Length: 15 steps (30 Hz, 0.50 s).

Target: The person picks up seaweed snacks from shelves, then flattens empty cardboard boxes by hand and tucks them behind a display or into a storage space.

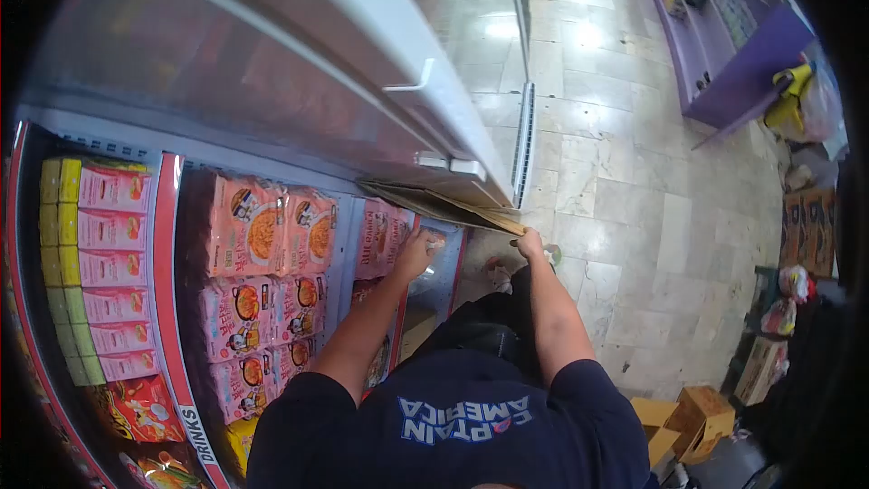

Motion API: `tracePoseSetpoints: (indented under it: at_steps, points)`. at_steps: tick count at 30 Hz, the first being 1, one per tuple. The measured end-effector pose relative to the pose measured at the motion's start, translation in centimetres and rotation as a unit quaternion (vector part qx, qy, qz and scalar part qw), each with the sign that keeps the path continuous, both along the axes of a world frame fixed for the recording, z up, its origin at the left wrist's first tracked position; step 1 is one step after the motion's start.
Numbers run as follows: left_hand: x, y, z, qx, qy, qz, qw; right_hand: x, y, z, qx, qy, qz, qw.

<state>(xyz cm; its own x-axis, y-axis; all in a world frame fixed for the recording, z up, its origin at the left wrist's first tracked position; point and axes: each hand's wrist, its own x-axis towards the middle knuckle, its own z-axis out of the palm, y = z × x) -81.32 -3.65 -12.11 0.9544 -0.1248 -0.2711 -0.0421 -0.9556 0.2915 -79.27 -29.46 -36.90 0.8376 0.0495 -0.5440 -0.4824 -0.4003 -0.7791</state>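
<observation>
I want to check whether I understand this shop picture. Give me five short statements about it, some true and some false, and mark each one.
1. The right hand holds the edge of a cardboard piece. True.
2. The left hand is beside the purple shelf unit. False: it is near the pink packs on the rack on the person's left.
3. A label on the shelving reads "DRINKS". True.
4. The floor is covered with carpet. False: it has pale tiles.
5. The person's dark shirt carries lettering. True.
</observation>
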Motion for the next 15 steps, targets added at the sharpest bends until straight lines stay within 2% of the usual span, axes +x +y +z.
tracePoseSetpoints:
  at_steps: [1,4,7,8,11,13,15]
  points:
    - [-0.5,-0.8,0.0,0.008,0.008,0.002,1.0,-0.7,-0.7,-0.8,0.011,-0.024,0.021,0.999]
    - [-1.0,-3.4,0.6,0.042,0.047,-0.011,0.998,-3.1,-1.9,-0.9,0.108,0.026,-0.033,0.993]
    - [-1.2,-5.4,0.2,0.049,0.089,0.007,0.995,-3.6,-2.8,1.8,0.04,0.004,0.008,0.999]
    - [-1.2,-5.7,-0.6,0.046,0.103,0.022,0.993,-3.3,-3.8,4.8,0.027,0.048,0.031,0.998]
    - [-2.4,-4.6,-5.4,0.009,0.122,0.027,0.992,-3.8,-4.2,3.4,0.028,0.023,0.052,0.998]
    - [-3.1,-6.3,-5.7,0.015,0.152,0.092,0.984,-4.2,-4.9,4.1,0.193,0.097,-0.029,0.976]
    - [-3.6,-7.7,-6.8,-0.008,0.194,0.182,0.964,-4.4,-5.2,3.6,0.319,0.168,-0.14,0.922]
